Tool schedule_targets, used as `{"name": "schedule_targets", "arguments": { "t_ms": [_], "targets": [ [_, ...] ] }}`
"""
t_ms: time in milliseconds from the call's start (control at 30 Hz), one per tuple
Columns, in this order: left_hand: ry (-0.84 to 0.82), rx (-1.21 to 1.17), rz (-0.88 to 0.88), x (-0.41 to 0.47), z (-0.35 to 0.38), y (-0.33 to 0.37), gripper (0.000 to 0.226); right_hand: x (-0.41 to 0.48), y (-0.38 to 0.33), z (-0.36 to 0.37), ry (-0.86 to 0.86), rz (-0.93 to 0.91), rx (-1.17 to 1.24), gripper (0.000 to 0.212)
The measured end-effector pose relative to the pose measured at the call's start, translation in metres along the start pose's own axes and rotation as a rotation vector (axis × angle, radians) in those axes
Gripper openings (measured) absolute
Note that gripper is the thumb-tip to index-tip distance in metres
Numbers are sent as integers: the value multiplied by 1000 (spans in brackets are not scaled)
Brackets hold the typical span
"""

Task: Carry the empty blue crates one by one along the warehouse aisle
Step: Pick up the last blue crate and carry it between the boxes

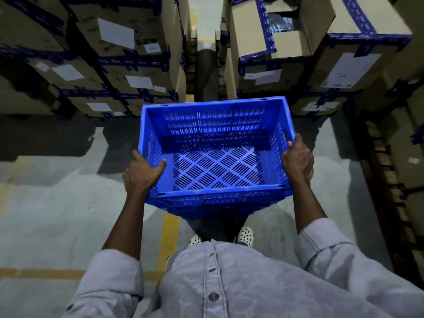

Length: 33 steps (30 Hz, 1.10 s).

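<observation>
An empty blue crate (215, 166) with slotted walls and a perforated floor is held level in front of my body, above the floor. My left hand (141, 173) grips its left rim, thumb hooked inside the wall. My right hand (298, 160) clasps the right rim beside the handle slot. Nothing lies inside the crate.
Stacked cardboard boxes (128, 72) with blue tape stand on the left, more stacked boxes (286, 53) on the right, one with its top open. A narrow aisle (205, 72) runs between them. The grey floor has yellow lines (168, 237). Pallet edges (390, 180) line the right side.
</observation>
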<state>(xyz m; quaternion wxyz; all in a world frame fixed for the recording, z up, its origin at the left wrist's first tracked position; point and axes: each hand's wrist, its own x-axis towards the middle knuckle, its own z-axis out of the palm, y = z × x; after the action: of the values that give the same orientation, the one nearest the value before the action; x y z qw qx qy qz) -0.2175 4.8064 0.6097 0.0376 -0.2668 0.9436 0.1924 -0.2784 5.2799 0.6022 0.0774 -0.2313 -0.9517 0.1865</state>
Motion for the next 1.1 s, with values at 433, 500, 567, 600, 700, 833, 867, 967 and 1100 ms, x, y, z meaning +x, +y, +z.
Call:
{"name": "schedule_targets", "arguments": {
  "t_ms": [433, 500, 567, 600, 700, 833, 867, 967, 1100],
  "targets": [
    [-130, -98, 148, 35, -7, -9, 128, 33, -4, -7, -197, 34, -98, 45],
    [-128, -94, 209, 31, -5, 0, 132, 42, 5, -7, -240, -27, -91, 43],
    [-118, -47, 237, 26, -4, 9, 129, 47, 12, -7, -271, -64, -79, 43],
    [-102, -25, 240, 27, -3, 12, 128, 49, 14, -7, -269, -70, -76, 43],
    [-85, -6, 247, 33, -2, 10, 123, 50, 7, -2, -218, -82, -71, 43],
    [-103, 1, 235, 46, -8, 20, 121, 58, -8, -6, -208, -82, -67, 51],
    [-104, 5, 237, 47, -9, 22, 122, 59, -9, -7, -216, -83, -49, 56],
    [-106, 15, 247, 41, -8, 16, 122, 51, -6, -10, -205, -74, -19, 66],
    [-94, -26, 232, 26, -5, 7, 114, 35, 3, -11, -139, -82, -18, 68]
  ]
}}
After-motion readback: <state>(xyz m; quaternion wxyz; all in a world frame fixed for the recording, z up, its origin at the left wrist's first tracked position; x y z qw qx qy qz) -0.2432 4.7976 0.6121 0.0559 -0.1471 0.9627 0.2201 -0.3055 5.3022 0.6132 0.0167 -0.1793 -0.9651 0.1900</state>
